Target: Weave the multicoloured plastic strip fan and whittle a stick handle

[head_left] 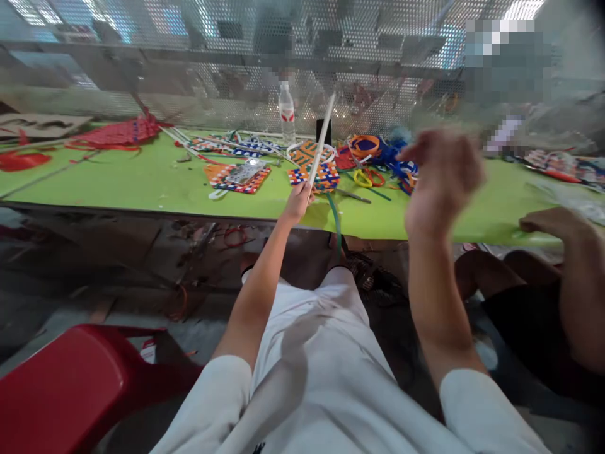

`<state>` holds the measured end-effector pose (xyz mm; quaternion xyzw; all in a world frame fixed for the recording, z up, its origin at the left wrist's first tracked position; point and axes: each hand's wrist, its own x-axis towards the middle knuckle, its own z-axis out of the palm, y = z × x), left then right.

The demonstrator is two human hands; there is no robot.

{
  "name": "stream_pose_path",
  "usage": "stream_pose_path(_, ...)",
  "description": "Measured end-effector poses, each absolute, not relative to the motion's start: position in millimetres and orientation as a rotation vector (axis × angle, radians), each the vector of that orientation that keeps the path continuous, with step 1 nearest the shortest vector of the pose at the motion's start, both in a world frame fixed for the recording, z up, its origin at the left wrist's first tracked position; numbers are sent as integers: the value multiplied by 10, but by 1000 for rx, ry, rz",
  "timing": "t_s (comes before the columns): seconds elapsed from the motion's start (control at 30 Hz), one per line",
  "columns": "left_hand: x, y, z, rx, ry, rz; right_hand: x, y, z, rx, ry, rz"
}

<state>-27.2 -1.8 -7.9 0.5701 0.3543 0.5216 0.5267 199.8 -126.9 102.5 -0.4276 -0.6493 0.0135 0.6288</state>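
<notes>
My left hand point(297, 203) is at the table's front edge, its fingers closed around the lower end of a long white flat strip point(322, 135) that slants upward. Right beside those fingers lies a woven checkered piece point(326, 176) in orange, blue and white; whether the hand grips it too, I cannot tell. A green strip point(336, 217) hangs from near this piece over the table edge. My right hand point(444, 180) is raised over the right part of the table, smeared by motion, its fingers unclear. Yellow-handled scissors point(362, 178) lie between the hands.
On the green table point(155, 183) stand a water bottle point(286, 113) and a dark phone-like object point(323, 130). Another woven piece point(239, 178), coloured strips and red netting point(116, 132) lie about. A co-worker's hand point(548, 222) rests at right. A red chair point(66, 384) stands lower left.
</notes>
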Motion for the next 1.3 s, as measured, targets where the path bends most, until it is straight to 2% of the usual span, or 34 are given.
stream_pose_path(0.2,-283,8,-122,1411,826,1240,2083,-467,385,-1738,-1726,107)
stream_pose_path(0.3,-288,11,-134,1425,817,1228,2122,-263,77,-1893,-1706,68)
stream_pose_path(0.6,-272,-14,-114,1474,801,1167,1941,-387,-3,-1556,-1828,23)
stream_pose_path(0.93,-268,-14,-169,1534,730,1096,1778,-405,-35,-1575,-2015,20)
stream_pose_path(1.3,-249,-59,-151,1592,771,1210,1803,-456,0,-1458,-2045,29)
